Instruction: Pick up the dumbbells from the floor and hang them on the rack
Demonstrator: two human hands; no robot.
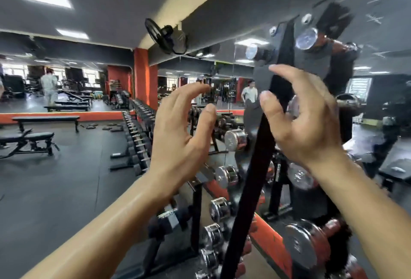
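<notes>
left hand, right hand: fingers loosely curled, gripping nothing | rack at 1 o'clock, dumbbells hung at 5 | floor dumbbells unseen; I'd look down, grip mid-handle.

Chrome-ended dumbbells hung in tiers, on black slanted rack

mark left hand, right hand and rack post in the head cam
left hand (180, 127), head view, middle of the hand, below the knuckles.
right hand (304, 123), head view, middle of the hand.
rack post (253, 178), head view, mid-length of the black upright.
</notes>
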